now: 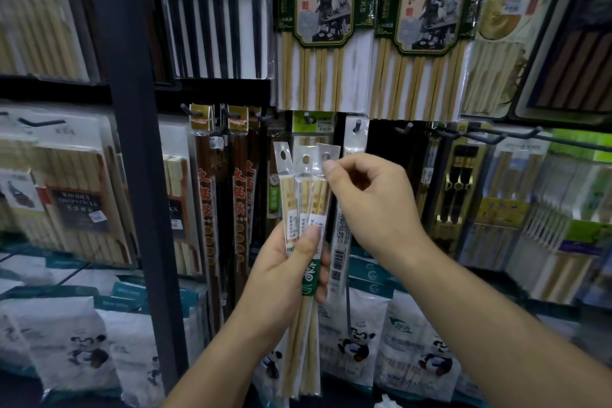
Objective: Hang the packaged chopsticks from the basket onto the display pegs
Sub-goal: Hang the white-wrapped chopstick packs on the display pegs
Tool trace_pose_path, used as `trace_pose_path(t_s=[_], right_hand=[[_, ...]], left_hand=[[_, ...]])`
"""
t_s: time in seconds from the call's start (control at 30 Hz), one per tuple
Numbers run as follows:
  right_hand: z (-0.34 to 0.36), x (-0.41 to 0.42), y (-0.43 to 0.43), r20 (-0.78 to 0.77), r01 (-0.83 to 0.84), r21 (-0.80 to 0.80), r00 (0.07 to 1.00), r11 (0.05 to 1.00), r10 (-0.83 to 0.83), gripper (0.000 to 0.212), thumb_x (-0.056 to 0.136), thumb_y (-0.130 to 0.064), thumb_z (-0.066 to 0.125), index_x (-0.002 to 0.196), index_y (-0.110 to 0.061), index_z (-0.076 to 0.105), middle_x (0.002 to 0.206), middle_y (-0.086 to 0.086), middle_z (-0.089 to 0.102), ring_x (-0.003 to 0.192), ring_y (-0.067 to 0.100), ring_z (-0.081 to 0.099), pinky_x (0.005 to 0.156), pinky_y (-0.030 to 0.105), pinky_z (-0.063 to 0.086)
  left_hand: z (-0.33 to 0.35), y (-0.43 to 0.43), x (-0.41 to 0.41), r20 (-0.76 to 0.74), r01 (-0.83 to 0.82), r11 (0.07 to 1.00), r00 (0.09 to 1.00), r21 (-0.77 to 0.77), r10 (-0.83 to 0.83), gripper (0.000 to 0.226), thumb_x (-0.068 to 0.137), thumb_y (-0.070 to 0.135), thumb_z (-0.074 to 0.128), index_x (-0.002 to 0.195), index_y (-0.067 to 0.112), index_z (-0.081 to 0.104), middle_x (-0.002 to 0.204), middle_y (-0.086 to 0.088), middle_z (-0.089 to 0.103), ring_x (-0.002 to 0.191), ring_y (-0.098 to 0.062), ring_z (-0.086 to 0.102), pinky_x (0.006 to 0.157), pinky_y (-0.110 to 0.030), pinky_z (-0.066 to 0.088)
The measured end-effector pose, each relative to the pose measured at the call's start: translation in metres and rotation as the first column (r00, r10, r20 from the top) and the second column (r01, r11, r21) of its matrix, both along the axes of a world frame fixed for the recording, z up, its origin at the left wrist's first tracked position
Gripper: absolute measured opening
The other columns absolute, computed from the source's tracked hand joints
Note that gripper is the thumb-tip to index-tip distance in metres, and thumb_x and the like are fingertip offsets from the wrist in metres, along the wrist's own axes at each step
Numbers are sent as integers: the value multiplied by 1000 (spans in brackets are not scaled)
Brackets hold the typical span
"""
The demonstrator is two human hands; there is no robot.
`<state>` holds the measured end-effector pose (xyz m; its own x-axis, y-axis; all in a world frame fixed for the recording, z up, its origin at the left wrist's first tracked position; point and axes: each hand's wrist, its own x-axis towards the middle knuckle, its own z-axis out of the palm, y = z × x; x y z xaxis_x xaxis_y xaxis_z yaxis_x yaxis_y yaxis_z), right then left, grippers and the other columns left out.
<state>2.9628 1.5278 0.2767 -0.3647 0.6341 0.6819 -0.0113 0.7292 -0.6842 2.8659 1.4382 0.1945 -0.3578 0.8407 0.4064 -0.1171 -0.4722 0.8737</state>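
My left hand (284,278) grips three slim packs of pale bamboo chopsticks (306,195) fanned upright in front of the display, their clear hang tabs with punched holes at the top. My right hand (371,199) pinches the top tab of the rightmost pack (326,156) between thumb and forefinger. Straight above, a short dark peg (308,117) carries a green-headed pack, and another peg (357,125) to its right holds a narrow white pack. The basket is out of sight.
Brown chopstick packs (207,195) hang on pegs at the left beside a dark upright post (139,156). Large bamboo chopstick cards (323,26) hang above. Long bare pegs (496,134) stick out at the right. White panda-printed bags (357,338) stand below.
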Motion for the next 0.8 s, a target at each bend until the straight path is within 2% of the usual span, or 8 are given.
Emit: trace_pose_path(t_s=[0.07, 0.13, 0.2, 0.27, 0.37, 0.5, 0.63, 0.8], right_hand=[[1, 0, 0, -13, -5, -20, 1000, 1000, 5, 24, 99, -27, 63, 78, -18, 72, 76, 3, 69, 71, 17, 65, 67, 33, 55], [4, 1, 3, -38, 20, -26, 999, 999, -21, 28, 101, -27, 60, 78, -15, 70, 75, 5, 65, 64, 10, 59, 63, 28, 51], [10, 3, 8, -73, 52, -49, 996, 997, -56, 30, 103, -28, 56, 81, -11, 69, 75, 7, 63, 62, 5, 53, 57, 21, 46], [17, 5, 15, -96, 80, -78, 992, 994, -87, 36, 105, -29, 52, 85, -3, 67, 70, 10, 58, 60, 6, 49, 52, 15, 40], [25, 4, 23, -78, 106, -84, 991, 991, -113, 42, 107, -29, 47, 88, 5, 61, 67, 4, 51, 57, 7, 42, 50, 17, 35], [30, 1, 28, -47, 164, -60, 985, 985, -167, 44, 106, -29, 48, 72, -2, 52, 51, -13, 39, 49, 4, 35, 49, 20, 34], [31, 0, 30, -52, 186, -61, 981, 981, -189, 45, 104, -29, 51, 71, 1, 50, 46, -13, 34, 47, 5, 32, 54, 25, 38], [29, 0, 34, -63, 202, -57, 977, 978, -206, 44, 101, -27, 55, 65, -3, 52, 48, -11, 38, 50, 6, 37, 55, 22, 40]], left_hand=[[0, 0, 1, 18, 2, 1000, 1000, 5, -2, 30, 89, 51, 63, 106, 27, 69, 77, -4, 65, 63, -17, 62, 49, -29, 51], [-2, 0, 1, 49, -13, 1000, 999, 2, 13, 30, 90, 52, 61, 105, 28, 71, 81, -7, 70, 68, -22, 68, 52, -32, 56], [-3, 2, 1, 80, -55, 998, 995, -7, 55, 27, 94, 47, 56, 106, 30, 73, 90, -8, 75, 76, -23, 74, 59, -35, 61], [-5, 3, -1, 17, -149, 988, 989, -33, 150, 28, 94, 47, 52, 101, 31, 74, 97, 0, 77, 87, -19, 75, 69, -35, 61], [-4, 4, -3, -4, -197, 979, 980, -57, 197, 28, 91, 48, 51, 92, 34, 75, 81, 0, 69, 76, -15, 69, 67, -31, 61], [0, 3, -4, -12, -198, 979, 980, -55, 197, 31, 101, 35, 48, 92, 39, 77, 72, 3, 62, 64, -10, 61, 60, -24, 57], [0, 2, -5, -27, -177, 982, 984, -70, 175, 30, 101, 35, 48, 94, 42, 76, 68, 5, 61, 62, -10, 59, 59, -25, 55], [0, 1, -5, -24, -150, 986, 989, -80, 148, 25, 92, 44, 51, 93, 38, 76, 68, 5, 62, 63, -10, 59, 59, -24, 55]])
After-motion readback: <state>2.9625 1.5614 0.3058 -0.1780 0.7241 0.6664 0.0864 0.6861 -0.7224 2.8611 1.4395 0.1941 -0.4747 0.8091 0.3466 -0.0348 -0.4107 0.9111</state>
